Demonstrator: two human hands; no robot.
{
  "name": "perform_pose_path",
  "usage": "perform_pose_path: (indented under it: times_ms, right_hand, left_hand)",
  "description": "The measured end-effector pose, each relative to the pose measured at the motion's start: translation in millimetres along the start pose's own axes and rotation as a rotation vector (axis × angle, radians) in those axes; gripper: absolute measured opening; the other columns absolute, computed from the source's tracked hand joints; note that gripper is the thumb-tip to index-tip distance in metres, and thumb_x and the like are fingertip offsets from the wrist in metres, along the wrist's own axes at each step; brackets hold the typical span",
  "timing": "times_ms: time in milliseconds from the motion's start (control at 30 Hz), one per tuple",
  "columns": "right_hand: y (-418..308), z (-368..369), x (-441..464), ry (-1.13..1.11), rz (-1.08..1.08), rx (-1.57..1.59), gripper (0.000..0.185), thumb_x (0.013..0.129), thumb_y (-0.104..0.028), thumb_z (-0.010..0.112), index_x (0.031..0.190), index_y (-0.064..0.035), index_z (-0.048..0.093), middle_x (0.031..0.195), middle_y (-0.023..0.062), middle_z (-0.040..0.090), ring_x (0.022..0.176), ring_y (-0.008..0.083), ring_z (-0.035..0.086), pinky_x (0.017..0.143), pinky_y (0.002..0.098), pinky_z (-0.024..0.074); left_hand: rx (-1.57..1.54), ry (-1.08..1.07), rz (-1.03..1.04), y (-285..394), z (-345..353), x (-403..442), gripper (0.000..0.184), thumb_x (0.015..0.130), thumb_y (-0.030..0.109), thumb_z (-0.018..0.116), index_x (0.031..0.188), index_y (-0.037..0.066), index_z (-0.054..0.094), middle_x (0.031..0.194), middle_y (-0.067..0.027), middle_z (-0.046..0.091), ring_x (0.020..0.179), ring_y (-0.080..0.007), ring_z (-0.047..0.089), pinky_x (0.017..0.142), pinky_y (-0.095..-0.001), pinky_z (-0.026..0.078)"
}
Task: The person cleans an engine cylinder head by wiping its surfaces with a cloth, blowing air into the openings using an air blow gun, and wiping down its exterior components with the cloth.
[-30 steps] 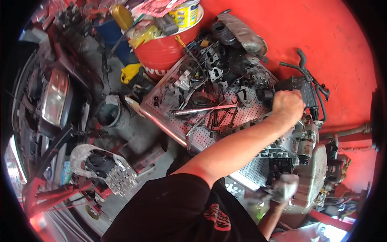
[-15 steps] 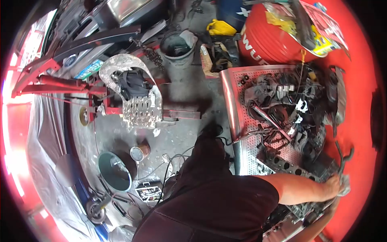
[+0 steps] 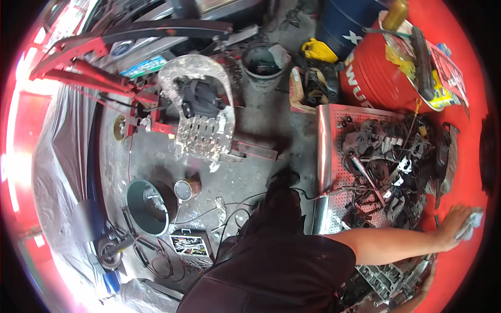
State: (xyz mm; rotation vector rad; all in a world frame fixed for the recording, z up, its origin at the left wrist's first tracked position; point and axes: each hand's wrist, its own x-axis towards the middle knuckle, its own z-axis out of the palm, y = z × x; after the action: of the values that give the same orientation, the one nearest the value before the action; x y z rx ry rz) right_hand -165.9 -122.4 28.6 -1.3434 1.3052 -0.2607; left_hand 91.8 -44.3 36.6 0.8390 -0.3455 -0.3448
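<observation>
My left hand is closed round a grey rag, whose end sticks out past the fingers at the bench's far edge. Lower in the head view, my right hand is beside a greasy metal part. The fingers of that hand are mostly hidden, and I cannot tell whether they grip it. Near it lies a metal engine piece that looks like a cylinder head. My left forearm passes over the bench and covers some parts.
The perforated metal bench carries several dark, greasy parts and tools. A red drum stands behind it. On the floor are a green bucket, a can, a tool case, cables and a battered seat-like shell.
My left hand with the rag has moved right and slightly up, off the parts it was over. My right hand has moved slightly down. The whole view has shifted.
</observation>
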Motion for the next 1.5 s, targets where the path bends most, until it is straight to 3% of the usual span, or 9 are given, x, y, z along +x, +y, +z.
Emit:
perform_pose_path:
  times_ms: [167,233,333,567,833,933,1267,1400,1500]
  right_hand:
    - [-7,47,-22,-0.081,-0.055,-0.243,0.060,0.097,-0.058,0.044,0.122,-0.0060,0.058,0.110,0.0083,0.062,0.098,0.0178,0.057,0.086,0.0332,0.0432]
    - [-4,59,-32,-0.104,-0.086,-0.288,0.058,0.097,-0.058,0.045,0.119,-0.0061,0.059,0.106,0.0076,0.062,0.094,0.0172,0.057,0.083,0.0327,0.0436]
    - [5,68,-51,-0.134,-0.141,-0.345,0.056,0.097,-0.057,0.045,0.115,-0.0063,0.061,0.100,0.0065,0.063,0.088,0.0162,0.057,0.078,0.0319,0.0440]
    - [13,62,-79,-0.125,-0.260,-0.387,0.053,0.097,-0.056,0.047,0.104,-0.0068,0.065,0.087,0.0039,0.064,0.074,0.0138,0.057,0.067,0.0301,0.0451]
    - [10,66,-101,0.092,-0.259,-0.699,0.056,0.097,-0.056,0.047,0.097,-0.0041,0.066,0.078,0.0003,0.061,0.067,0.0112,0.052,0.062,0.0286,0.0421]
    - [28,48,-83,0.162,-0.320,-0.624,0.053,0.098,-0.052,0.048,0.096,-0.0026,0.066,0.077,-0.0009,0.057,0.068,0.0102,0.048,0.062,0.0276,0.0382]
    - [29,82,-118,0.365,-0.339,-0.691,0.041,0.096,-0.036,0.056,0.113,0.0001,0.067,0.093,0.0044,0.065,0.082,0.0114,0.055,0.074,0.0272,0.0439]
    - [17,124,-140,0.568,-0.297,-0.781,0.036,0.090,-0.032,0.065,0.093,0.0033,0.068,0.069,-0.0021,0.050,0.067,0.0095,0.042,0.061,0.0281,0.0363]
    - [21,130,-153,0.620,-0.233,-0.713,0.035,0.090,-0.033,0.066,0.090,0.0019,0.070,0.067,-0.0009,0.053,0.066,0.0078,0.043,0.060,0.0269,0.0365]
  left_hand:
    - [-0.482,-0.375,0.273,28,-108,13,0.030,0.066,-0.007,0.056,0.093,0.006,0.062,0.088,-0.0084,0.066,0.083,-0.0204,0.063,0.077,-0.0379,0.050]
    - [-0.521,-0.352,-0.155,43,-168,-20,0.025,0.073,-0.007,0.052,0.092,0.005,0.062,0.093,-0.0073,0.068,0.086,-0.0180,0.065,0.077,-0.0339,0.052]
    - [0.181,-0.116,-0.560,53,-258,-84,0.029,0.078,0.010,0.062,0.106,0.002,0.065,0.095,-0.0153,0.068,0.092,-0.0281,0.066,0.082,-0.0358,0.051]
    - [0.824,-0.474,-0.095,36,-334,-111,0.033,0.089,0.033,0.060,0.100,0.001,0.062,0.103,-0.0225,0.063,0.100,-0.0370,0.060,0.090,-0.0445,0.045]
    - [-0.494,-0.530,-0.278,202,-315,-69,0.039,0.090,0.032,0.067,0.118,0.006,0.059,0.106,-0.0095,0.067,0.097,-0.0208,0.062,0.086,-0.0362,0.051]
    - [-0.614,-0.468,-0.363,148,-320,-70,0.067,0.090,0.023,0.067,0.147,0.014,0.033,0.125,-0.0089,0.058,0.109,-0.0199,0.058,0.090,-0.0398,0.050]
    - [-0.807,-0.249,-1.085,-8,-411,-54,0.019,0.096,0.023,0.052,0.101,0.005,0.052,0.089,-0.0066,0.058,0.074,-0.0213,0.059,0.061,-0.0381,0.052]
    - [-1.258,-0.949,-1.724,-49,-437,-34,0.020,0.096,0.021,0.048,0.097,0.003,0.057,0.089,-0.0074,0.061,0.077,-0.0221,0.062,0.064,-0.0380,0.056]
    - [-0.559,-0.413,-1.227,-65,-446,-54,0.028,0.092,0.025,0.059,0.106,0.001,0.063,0.100,-0.0093,0.067,0.090,-0.0170,0.065,0.072,-0.0333,0.057]
